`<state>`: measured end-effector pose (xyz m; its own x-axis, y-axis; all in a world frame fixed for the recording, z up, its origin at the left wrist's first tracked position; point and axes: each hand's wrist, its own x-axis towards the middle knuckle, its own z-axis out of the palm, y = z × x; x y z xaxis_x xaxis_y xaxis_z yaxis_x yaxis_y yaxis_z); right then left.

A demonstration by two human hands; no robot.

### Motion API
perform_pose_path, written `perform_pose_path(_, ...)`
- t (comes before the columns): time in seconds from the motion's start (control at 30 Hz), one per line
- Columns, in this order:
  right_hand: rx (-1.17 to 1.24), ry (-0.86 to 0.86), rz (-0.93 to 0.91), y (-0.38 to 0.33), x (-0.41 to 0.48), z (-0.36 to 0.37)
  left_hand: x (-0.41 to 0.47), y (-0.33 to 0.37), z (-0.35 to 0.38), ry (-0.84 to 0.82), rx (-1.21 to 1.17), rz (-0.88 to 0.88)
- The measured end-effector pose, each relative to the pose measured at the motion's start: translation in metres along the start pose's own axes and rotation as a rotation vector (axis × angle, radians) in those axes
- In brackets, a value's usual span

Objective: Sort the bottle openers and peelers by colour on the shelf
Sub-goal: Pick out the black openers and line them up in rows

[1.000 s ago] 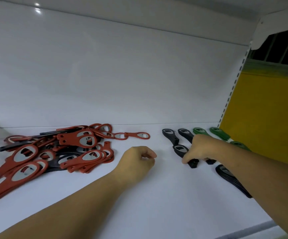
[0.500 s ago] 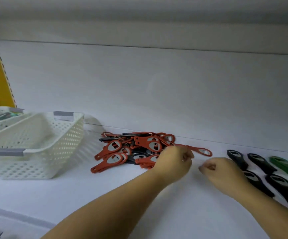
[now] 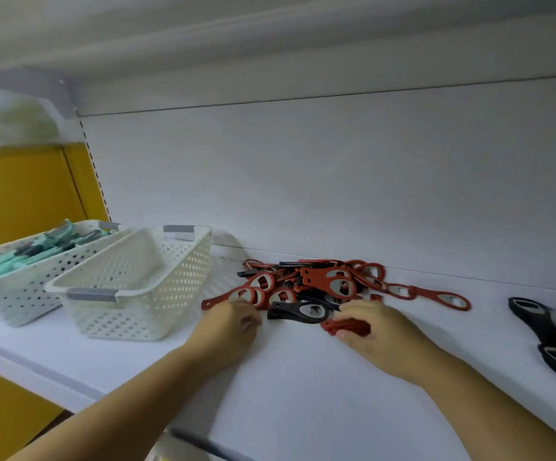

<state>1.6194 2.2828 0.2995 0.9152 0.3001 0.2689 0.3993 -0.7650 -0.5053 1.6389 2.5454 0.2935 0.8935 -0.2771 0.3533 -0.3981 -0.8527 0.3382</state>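
Right hand fingers curled round red opener at near edge of pile; left hand fingers curled, hold unclear; black opener between hands; lift straight up, reds may snag; black row lies well right

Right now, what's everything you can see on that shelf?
Red bottle openers: many, red, heaped mid-shelf.
Loose black opener: one, black, front of heap.
Black openers: at least three, black, laid out right.
Near basket: one, white, left of heap.
Far basket: one, white, far left.
Peelers: several, teal, in far basket.
Shelf: one, white.
Left hand: one, fingers curled, heap's left edge.
Right hand: one, gripping red bottle openers, heap's front.
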Motion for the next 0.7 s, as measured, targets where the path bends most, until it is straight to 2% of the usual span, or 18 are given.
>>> perform_pose_path(0.07, -0.011, 0.023, 0.053, 0.007, -0.001, -0.005, 0.006, 0.001, 0.003, 0.062, -0.015, -0.105)
perform_pose_path(0.13, -0.001, 0.042, 0.076, 0.012, 0.0, -0.005, 0.013, 0.008, 0.007, 0.129, -0.034, -0.114)
perform_pose_path(0.27, -0.029, 0.084, 0.047, 0.017, 0.005, -0.002, 0.027, 0.032, 0.017, 0.136, -0.005, 0.11)
perform_pose_path(0.43, -0.08, 0.184, 0.022, 0.024, 0.009, 0.002, 0.049, 0.039, 0.024, -0.067, 0.301, 0.192)
perform_pose_path(0.6, -0.113, 0.214, -0.016, 0.022, 0.01, 0.005, 0.037, 0.026, 0.032, 0.007, 0.227, 0.418)
perform_pose_path(0.7, -0.112, 0.256, -0.023, 0.021, 0.012, 0.006, 0.035, 0.023, 0.031, 0.002, 0.182, 0.418)
